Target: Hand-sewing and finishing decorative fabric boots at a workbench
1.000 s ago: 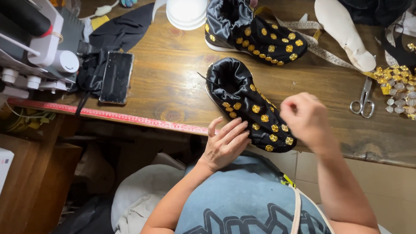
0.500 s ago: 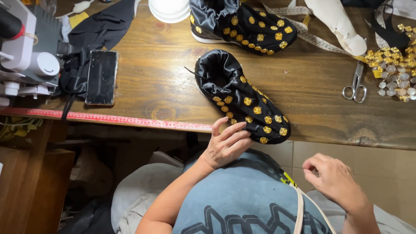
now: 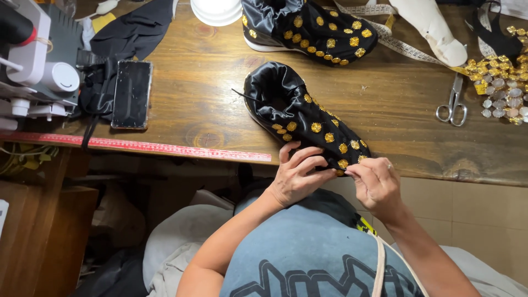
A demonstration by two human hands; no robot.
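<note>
A black satin shoe point(image 3: 297, 113) dotted with gold sequins lies on the wooden table point(image 3: 203, 104), its toe at the near edge. My left hand point(image 3: 297, 176) presses its fingers on the toe. My right hand point(image 3: 375, 184) is right beside it, fingertips pinched at the same toe tip, perhaps on something tiny that I cannot make out. A second matching shoe point(image 3: 308, 27) lies farther back.
A sewing machine point(image 3: 33, 66) stands at the left, with a black phone point(image 3: 132, 93) and dark fabric next to it. A red measuring tape point(image 3: 137, 146) runs along the table edge. Scissors point(image 3: 454, 102), gold and silver sequins point(image 3: 503, 82), a white shoe last point(image 3: 432, 27) and a white dish point(image 3: 217, 10) lie at the back.
My right hand swung from above the shoe down to my lap and has come back up to the toe, pinched beside my left hand, which stayed on the toe.
</note>
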